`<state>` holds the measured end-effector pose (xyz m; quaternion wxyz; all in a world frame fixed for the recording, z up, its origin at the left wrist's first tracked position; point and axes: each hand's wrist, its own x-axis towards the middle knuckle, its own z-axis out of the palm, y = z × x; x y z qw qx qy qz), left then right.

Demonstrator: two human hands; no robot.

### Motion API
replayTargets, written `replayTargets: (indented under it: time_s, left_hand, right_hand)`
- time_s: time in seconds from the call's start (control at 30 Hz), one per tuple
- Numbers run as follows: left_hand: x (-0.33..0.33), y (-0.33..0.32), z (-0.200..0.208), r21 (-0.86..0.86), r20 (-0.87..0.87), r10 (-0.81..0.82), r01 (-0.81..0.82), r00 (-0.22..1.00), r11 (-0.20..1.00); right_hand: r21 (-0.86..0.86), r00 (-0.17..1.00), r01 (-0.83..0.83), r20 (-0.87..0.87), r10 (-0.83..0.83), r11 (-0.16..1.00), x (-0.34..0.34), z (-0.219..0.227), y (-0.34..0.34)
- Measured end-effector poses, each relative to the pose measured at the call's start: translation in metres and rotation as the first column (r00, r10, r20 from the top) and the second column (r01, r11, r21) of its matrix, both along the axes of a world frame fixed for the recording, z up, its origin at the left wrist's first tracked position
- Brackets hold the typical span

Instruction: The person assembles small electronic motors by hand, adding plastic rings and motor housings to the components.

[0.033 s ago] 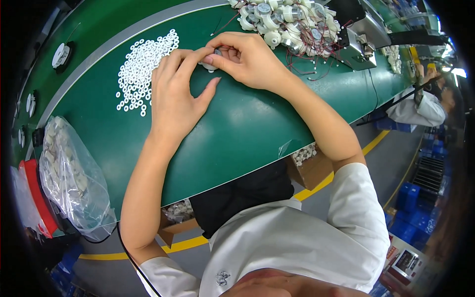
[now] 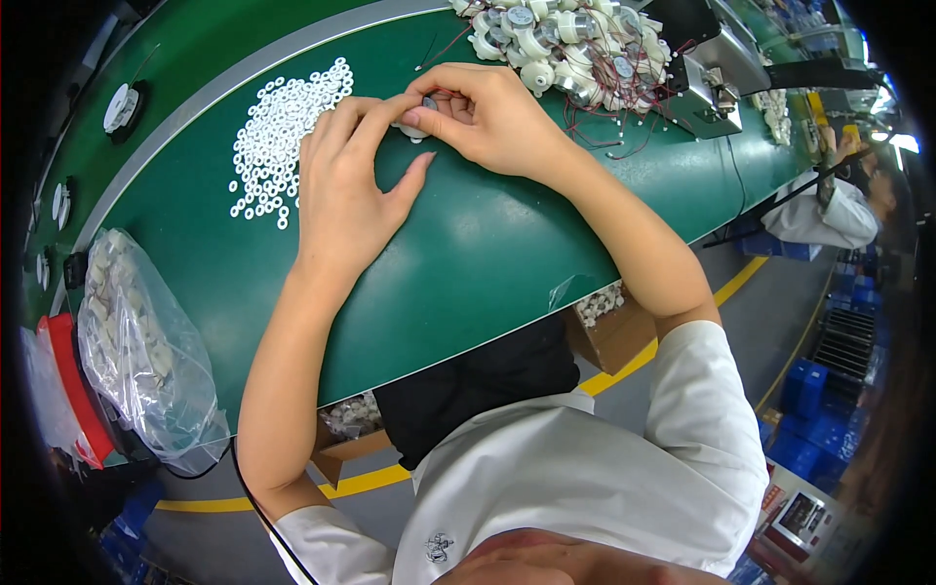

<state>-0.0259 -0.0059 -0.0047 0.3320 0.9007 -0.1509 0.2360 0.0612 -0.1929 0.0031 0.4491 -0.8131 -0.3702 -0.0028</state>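
Note:
My right hand point(image 2: 487, 112) is closed, with thumb and fingers pinching a small motor with a white plastic housing point(image 2: 416, 133). Most of that part is hidden behind the fingers; a grey end and a bit of white show. My left hand point(image 2: 349, 175) reaches in from the left, its fingertips at the motor and against the right fingertips. The left thumb stands well apart, gripping nothing. Beside the left fingers lies a heap of small white rings point(image 2: 283, 127) on the green table point(image 2: 458, 263).
Similar motors with red wires lie in a pile point(image 2: 575, 49) at the far right, beside a metal machine point(image 2: 712, 88). A clear bag of parts point(image 2: 146, 341) rests at the left. Cardboard boxes point(image 2: 614, 336) stand below the table edge. Another person point(image 2: 829, 214) sits at far right.

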Motion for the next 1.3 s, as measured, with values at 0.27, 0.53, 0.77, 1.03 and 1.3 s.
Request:
replayTargets:
  time_s: [0.27,0.53,0.77,1.03,1.3]
  left_hand:
    - [-0.002,0.005,0.007,0.086,0.002,-0.037,0.037,0.999,0.996]
    - [-0.011,0.000,0.022,0.274,0.072,-0.055,0.034,0.996,0.961]
    - [-0.012,-0.002,0.017,0.237,0.044,-0.017,0.006,0.999,0.971]
    - [-0.004,-0.006,0.012,0.199,0.095,-0.033,0.013,0.995,0.980]
    - [-0.001,-0.006,0.010,0.135,0.058,-0.061,0.053,0.996,0.989]
  right_hand:
    - [-0.052,1.000,-0.011,-0.027,0.009,0.999,-0.003,0.003,-0.003]
    - [-0.071,0.948,-0.078,0.304,0.096,0.994,-0.016,0.003,-0.002]
    - [-0.117,0.946,-0.119,0.287,0.149,0.986,-0.014,0.005,0.001]
    - [-0.001,0.968,-0.243,0.061,0.243,0.970,0.002,0.002,-0.004]
    - [-0.034,0.953,-0.303,-0.036,0.302,0.952,0.016,0.003,-0.015]
